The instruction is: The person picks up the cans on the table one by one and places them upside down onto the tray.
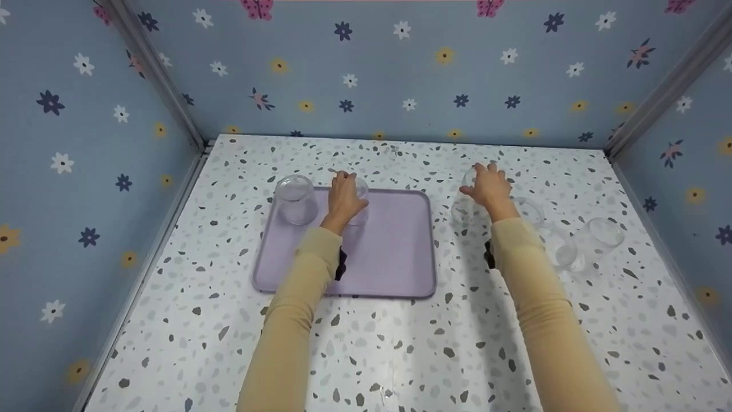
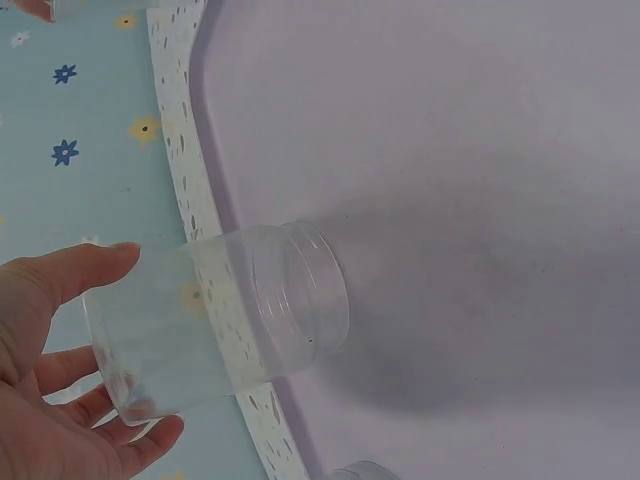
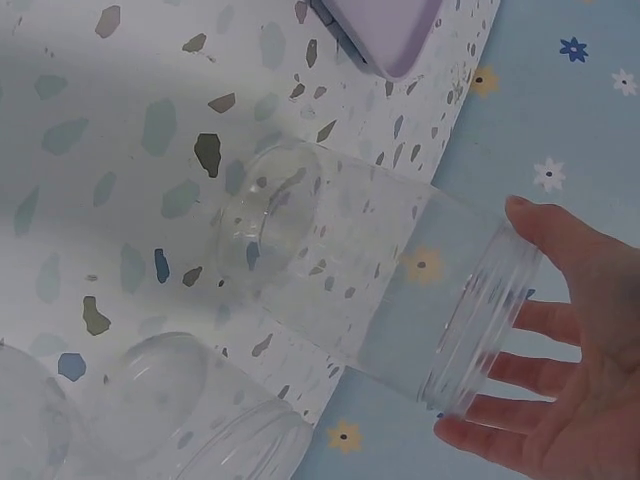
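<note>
In the head view my left hand (image 1: 346,200) is over the back of a lilac tray (image 1: 394,246), gripping the upper end of a clear jar (image 2: 270,310). That jar stands with its ridged neck down at the tray, and my thumb and fingers lie on either side of its base. To the right of the tray, my right hand (image 1: 490,186) holds another clear jar (image 3: 350,260) by its threaded rim. This one has its mouth up and its base down at the speckled table. A further clear jar (image 1: 296,200) stands at the tray's back left.
Several clear jars are grouped to the right of my right hand, one of them a tilted jar (image 1: 600,234). The speckled tabletop (image 1: 400,355) extends in front of the tray. Flower-patterned walls (image 1: 377,68) enclose the back and both sides.
</note>
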### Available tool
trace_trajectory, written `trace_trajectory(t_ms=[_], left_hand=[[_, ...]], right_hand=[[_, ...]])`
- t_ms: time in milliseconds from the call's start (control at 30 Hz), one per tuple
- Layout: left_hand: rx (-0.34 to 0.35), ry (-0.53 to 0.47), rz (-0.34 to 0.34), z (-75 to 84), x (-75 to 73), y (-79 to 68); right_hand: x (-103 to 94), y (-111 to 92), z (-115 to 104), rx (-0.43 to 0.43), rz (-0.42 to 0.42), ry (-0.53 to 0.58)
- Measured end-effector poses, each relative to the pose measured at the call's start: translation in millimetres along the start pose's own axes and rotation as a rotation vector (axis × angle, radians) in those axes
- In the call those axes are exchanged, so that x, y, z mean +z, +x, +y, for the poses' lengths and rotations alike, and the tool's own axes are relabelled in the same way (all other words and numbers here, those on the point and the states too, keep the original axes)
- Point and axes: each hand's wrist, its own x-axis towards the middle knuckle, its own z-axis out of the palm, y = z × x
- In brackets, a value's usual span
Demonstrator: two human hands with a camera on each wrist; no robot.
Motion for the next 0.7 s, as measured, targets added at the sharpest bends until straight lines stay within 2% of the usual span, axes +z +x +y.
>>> trace_trajectory(t_ms=[333,700], left_hand=[[-0.019,-0.006,-0.015,0.0,-1.4,-1.6],[0.027,0.029,-0.030,5.4,-6.6,-5.7]], right_hand=[[1.8,-1.5,1.0,-0.008,0.021,0.012],[1.9,-1.1,3.0,0.003,0.051,0.028]])
